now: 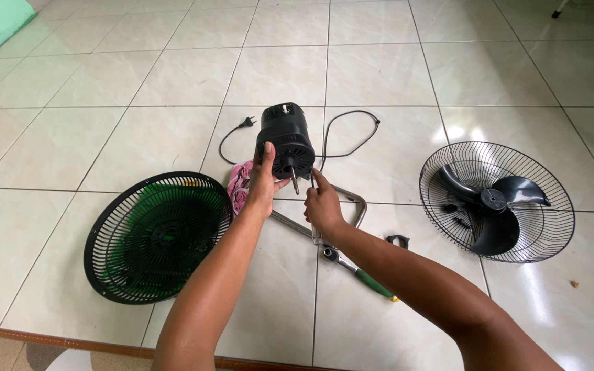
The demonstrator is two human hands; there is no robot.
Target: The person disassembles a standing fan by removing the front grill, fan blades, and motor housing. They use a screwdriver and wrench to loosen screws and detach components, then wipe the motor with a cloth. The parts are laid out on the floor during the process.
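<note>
A black fan motor housing (284,136) with a bare metal shaft (294,181) stands tilted on a metal tube stand (355,199) on the tiled floor. My left hand (264,185) grips the housing's lower left side. Just right of the shaft, my right hand (323,205) is closed with its index finger stretched toward the shaft; whether it holds anything I cannot tell. The black power cord (352,134) and plug (245,124) lie behind the motor.
A black and green fan grille (156,237) lies at the left. At the right, a wire grille (517,237) holds a dark fan blade (493,203). A green-handled ratchet wrench (362,275), a small black nut (397,240) and a pink cloth (239,182) lie nearby.
</note>
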